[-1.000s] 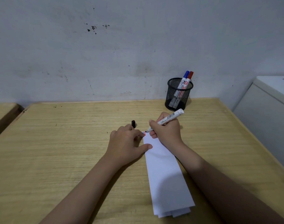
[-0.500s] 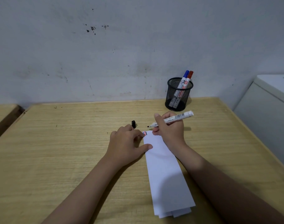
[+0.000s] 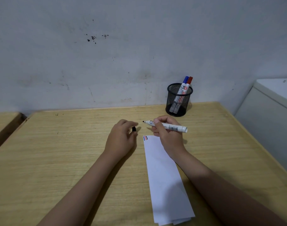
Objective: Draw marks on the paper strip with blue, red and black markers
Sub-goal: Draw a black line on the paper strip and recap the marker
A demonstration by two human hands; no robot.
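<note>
A long white paper strip (image 3: 164, 176) lies on the wooden desk (image 3: 58, 152), with short black, red and blue lines at its far left corner (image 3: 145, 138). My right hand (image 3: 167, 136) hovers over the strip's far end and holds an uncapped black marker (image 3: 168, 126) level, tip pointing left. My left hand (image 3: 123, 136) rests on the desk left of the strip. Its fingertips and thumb sit on either side of the small black cap (image 3: 134, 129), which stands on the desk. A capped blue marker (image 3: 185, 80) and red marker (image 3: 189, 81) stand in the holder.
A black mesh pen holder (image 3: 172, 105) stands at the back of the desk against the grey wall. A white cabinet (image 3: 270, 111) sits just beyond the desk's right edge. A second wooden surface (image 3: 2, 123) adjoins on the left.
My right hand lifted the marker off the strip and turned it level. My left hand left the strip and slid forward to the black cap.
</note>
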